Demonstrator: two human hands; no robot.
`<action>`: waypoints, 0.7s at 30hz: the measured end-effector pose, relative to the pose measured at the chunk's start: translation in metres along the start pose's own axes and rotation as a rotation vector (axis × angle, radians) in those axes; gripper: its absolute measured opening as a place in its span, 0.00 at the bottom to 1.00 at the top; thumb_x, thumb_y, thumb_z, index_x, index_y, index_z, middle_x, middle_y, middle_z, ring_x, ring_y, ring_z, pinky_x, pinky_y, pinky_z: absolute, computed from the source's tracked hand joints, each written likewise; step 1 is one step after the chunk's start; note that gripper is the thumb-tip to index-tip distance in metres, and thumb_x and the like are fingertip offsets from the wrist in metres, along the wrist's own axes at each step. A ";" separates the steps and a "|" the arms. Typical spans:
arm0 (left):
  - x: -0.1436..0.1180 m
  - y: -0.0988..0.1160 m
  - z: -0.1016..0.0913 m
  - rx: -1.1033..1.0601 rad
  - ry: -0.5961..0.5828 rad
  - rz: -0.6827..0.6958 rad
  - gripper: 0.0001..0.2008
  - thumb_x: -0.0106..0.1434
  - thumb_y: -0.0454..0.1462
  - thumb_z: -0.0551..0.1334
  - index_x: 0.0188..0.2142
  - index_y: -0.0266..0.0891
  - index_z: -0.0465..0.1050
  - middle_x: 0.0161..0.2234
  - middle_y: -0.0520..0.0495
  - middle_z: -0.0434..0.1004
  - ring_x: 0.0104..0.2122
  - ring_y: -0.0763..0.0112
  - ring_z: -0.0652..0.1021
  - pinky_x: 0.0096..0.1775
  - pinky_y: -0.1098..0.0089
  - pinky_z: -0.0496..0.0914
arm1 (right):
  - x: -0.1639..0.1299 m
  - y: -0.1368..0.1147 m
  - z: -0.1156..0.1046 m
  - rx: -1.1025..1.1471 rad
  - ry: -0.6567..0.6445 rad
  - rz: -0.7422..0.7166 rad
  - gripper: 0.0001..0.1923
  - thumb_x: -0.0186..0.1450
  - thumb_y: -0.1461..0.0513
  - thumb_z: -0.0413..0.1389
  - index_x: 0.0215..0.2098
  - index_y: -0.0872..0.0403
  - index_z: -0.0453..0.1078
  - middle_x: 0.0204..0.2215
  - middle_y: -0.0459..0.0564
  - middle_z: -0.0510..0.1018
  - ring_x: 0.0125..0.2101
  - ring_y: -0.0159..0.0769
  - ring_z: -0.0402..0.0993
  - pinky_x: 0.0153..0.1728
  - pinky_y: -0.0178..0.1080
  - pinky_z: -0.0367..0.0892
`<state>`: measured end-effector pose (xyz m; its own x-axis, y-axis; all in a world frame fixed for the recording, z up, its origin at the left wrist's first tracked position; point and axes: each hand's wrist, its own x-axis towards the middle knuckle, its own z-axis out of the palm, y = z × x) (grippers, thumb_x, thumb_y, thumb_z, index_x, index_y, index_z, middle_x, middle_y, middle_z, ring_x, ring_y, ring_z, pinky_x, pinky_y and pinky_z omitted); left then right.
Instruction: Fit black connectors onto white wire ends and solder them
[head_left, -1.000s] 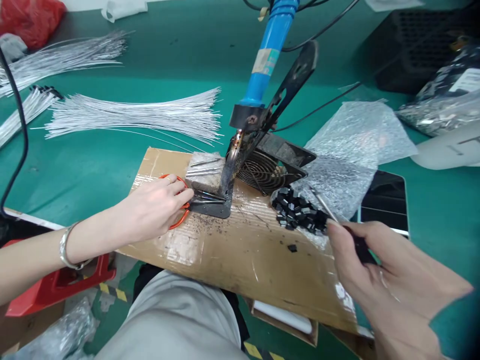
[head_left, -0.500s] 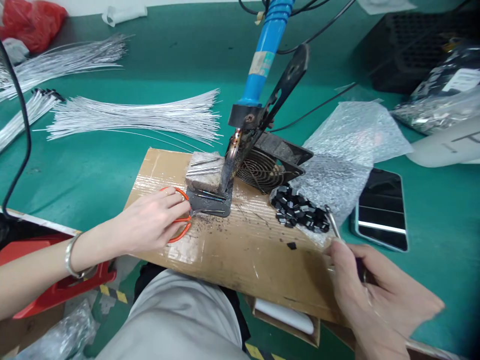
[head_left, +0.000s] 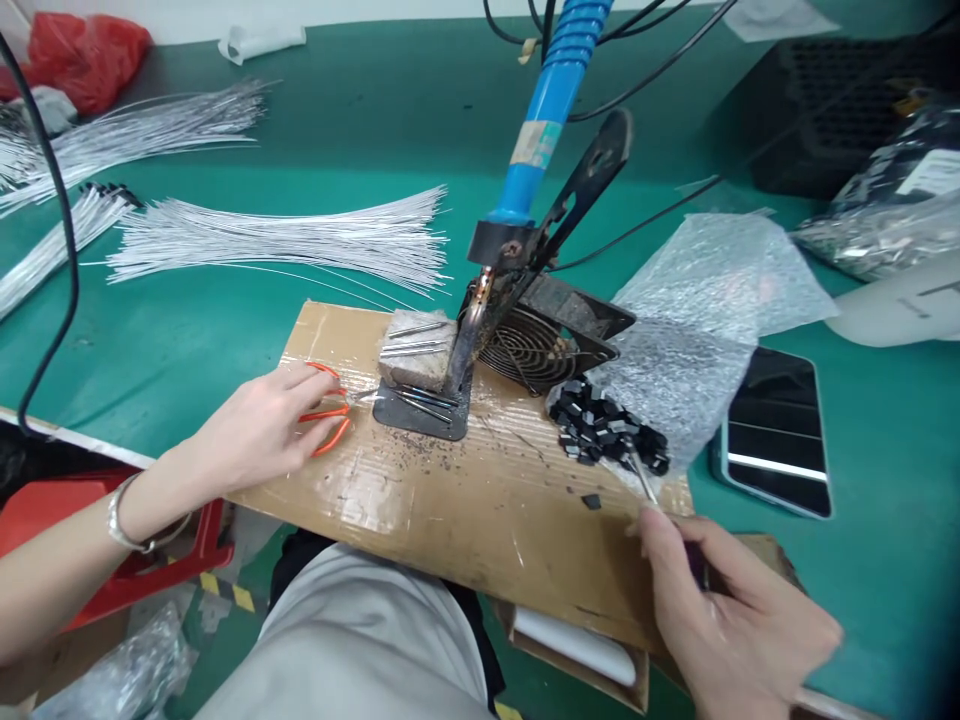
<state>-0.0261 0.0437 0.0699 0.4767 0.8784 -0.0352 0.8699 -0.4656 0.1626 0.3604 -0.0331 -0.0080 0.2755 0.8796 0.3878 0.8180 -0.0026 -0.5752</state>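
My left hand (head_left: 255, 432) grips orange-handled scissors (head_left: 326, 418) on the cardboard sheet (head_left: 465, 510); their blades point right toward a dark metal plate (head_left: 420, 412). On that plate stands a blue-handled soldering iron (head_left: 544, 125), tip down, beside a worn sponge block (head_left: 416, 350). At the lower right my right hand (head_left: 731, 620) pinches thin metal tweezers (head_left: 643, 482). Their tip lies at the near edge of a pile of small black parts (head_left: 607, 435).
A small fan (head_left: 536, 345) lies behind the iron. Bubble wrap (head_left: 712, 290) and a phone (head_left: 776, 430) are to the right. Bundles of white wires (head_left: 285, 235) spread over the green bench at left. A red bin (head_left: 112, 565) sits below my left arm.
My left hand has drawn the scissors left, away from the metal plate. My right hand has moved down and left with the tweezers, whose tip is now at the pile's near edge.
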 end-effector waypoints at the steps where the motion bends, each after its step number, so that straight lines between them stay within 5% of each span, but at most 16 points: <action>1: -0.001 -0.005 0.000 0.027 0.020 -0.041 0.12 0.72 0.41 0.55 0.46 0.37 0.73 0.44 0.39 0.80 0.39 0.58 0.80 0.40 0.62 0.74 | -0.001 -0.002 0.000 0.004 0.000 -0.028 0.19 0.67 0.51 0.61 0.24 0.53 0.75 0.16 0.43 0.71 0.17 0.31 0.65 0.22 0.35 0.60; 8: 0.006 -0.022 -0.002 0.139 0.002 -0.064 0.13 0.69 0.38 0.56 0.43 0.35 0.78 0.43 0.35 0.80 0.44 0.49 0.78 0.48 0.51 0.73 | -0.002 -0.004 0.000 -0.002 -0.009 -0.064 0.14 0.67 0.56 0.63 0.26 0.54 0.75 0.18 0.43 0.73 0.19 0.32 0.69 0.20 0.36 0.55; 13: 0.033 0.008 0.002 -0.204 0.289 -0.124 0.09 0.73 0.40 0.59 0.43 0.37 0.75 0.40 0.43 0.81 0.40 0.61 0.80 0.44 0.63 0.72 | -0.003 0.003 0.000 -0.039 -0.024 -0.112 0.14 0.67 0.56 0.63 0.26 0.53 0.74 0.16 0.42 0.69 0.17 0.30 0.65 0.18 0.37 0.52; 16: 0.051 0.022 0.011 -0.434 0.319 -0.194 0.10 0.69 0.42 0.65 0.39 0.36 0.76 0.33 0.48 0.81 0.31 0.67 0.79 0.35 0.68 0.70 | -0.004 0.004 -0.001 -0.028 -0.022 -0.089 0.14 0.67 0.56 0.63 0.27 0.54 0.75 0.16 0.42 0.70 0.18 0.31 0.66 0.20 0.36 0.56; 21: 0.058 0.022 0.022 -0.479 0.343 -0.268 0.06 0.68 0.37 0.64 0.36 0.36 0.76 0.27 0.51 0.79 0.27 0.69 0.76 0.31 0.69 0.66 | -0.007 0.009 0.001 0.009 -0.038 -0.019 0.13 0.67 0.55 0.64 0.28 0.53 0.77 0.18 0.44 0.75 0.20 0.36 0.72 0.24 0.37 0.64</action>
<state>0.0231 0.0823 0.0502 0.1148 0.9790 0.1682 0.7624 -0.1954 0.6169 0.3657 -0.0387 -0.0162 0.2404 0.8968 0.3715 0.8185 0.0185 -0.5743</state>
